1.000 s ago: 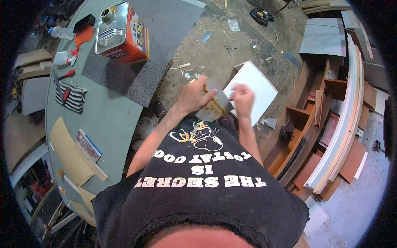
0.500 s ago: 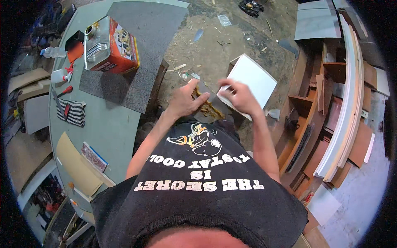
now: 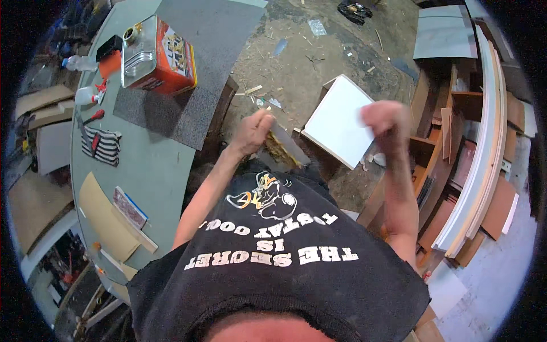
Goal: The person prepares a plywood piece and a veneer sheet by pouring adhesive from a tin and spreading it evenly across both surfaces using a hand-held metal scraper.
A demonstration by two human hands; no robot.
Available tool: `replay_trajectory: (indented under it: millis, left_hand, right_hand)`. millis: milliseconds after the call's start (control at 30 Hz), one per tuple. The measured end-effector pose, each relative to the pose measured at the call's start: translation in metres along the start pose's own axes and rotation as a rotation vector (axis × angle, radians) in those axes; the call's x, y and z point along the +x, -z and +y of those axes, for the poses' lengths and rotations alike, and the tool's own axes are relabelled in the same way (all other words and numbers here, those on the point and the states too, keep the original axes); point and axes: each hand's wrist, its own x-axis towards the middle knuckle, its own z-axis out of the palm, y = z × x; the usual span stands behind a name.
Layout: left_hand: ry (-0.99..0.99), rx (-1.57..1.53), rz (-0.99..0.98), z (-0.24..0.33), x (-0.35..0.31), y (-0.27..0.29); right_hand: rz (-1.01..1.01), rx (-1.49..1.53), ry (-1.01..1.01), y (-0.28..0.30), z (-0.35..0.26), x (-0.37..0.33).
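Grey thin panel [image 3: 292, 142], yellow-brown smear down its left side, just off centre toward 1 o'clock. Left hand [image 3: 254, 132], 11 o'clock, closed on its upper end. Right hand [image 3: 386, 118], 2 o'clock, blurred; cannot tell whether it grips anything. White-faced box [image 3: 340, 121] between 1 and 2. Red tin [image 3: 165, 60] between 10 and 11.

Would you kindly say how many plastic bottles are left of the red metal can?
2: a clear plastic bottle at the left edge of the green table, and a white plastic spray bottle below it in the picture. Others may be hidden.
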Motion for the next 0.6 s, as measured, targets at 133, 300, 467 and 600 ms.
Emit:
replay_trajectory:
  millis: [133,300,467,600]
  left_hand:
    - [0.073,0.041,0.045,0.008,0.003,-0.001]
    - [-0.017,0.106,-0.122,0.015,0.011,-0.007]
    - [-0.12,0.066,-0.135,0.027,0.018,-0.023]
    - [-0.119,0.096,-0.143,0.017,0.014,-0.031]
  right_hand:
    - [0.15,-0.174,-0.065,-0.015,-0.017,0.009]
    - [-0.463,-0.759,-0.364,-0.065,0.054,-0.007]
    - [-0.675,-0.761,-0.367,-0.058,0.041,0.003]
    - [-0.674,-0.669,-0.272,-0.03,0.023,-0.004]
